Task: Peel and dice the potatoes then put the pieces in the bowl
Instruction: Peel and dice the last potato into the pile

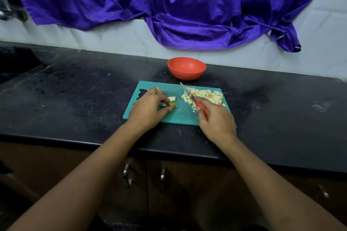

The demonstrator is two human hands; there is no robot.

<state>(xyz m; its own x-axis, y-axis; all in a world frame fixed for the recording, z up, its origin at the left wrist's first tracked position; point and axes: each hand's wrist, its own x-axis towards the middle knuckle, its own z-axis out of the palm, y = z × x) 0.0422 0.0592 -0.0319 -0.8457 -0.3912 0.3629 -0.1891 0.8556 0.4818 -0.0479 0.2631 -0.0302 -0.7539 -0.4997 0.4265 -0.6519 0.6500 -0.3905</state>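
Observation:
A teal cutting board (180,112) lies on the black counter. My left hand (148,108) pinches a few pale potato pieces (171,101) at the board's left middle. My right hand (216,120) grips a red-handled knife (189,95) whose blade points up and left, its tip raised over the board. A heap of diced potato (208,96) covers the board's far right part. An orange-red bowl (186,68) stands just behind the board; its inside looks empty.
The black counter (75,90) runs left and right, with a sink recess (16,63) at far left. A purple cloth (169,5) hangs on the white tiled wall behind. Cabinet doors with metal handles (126,174) are below the counter edge.

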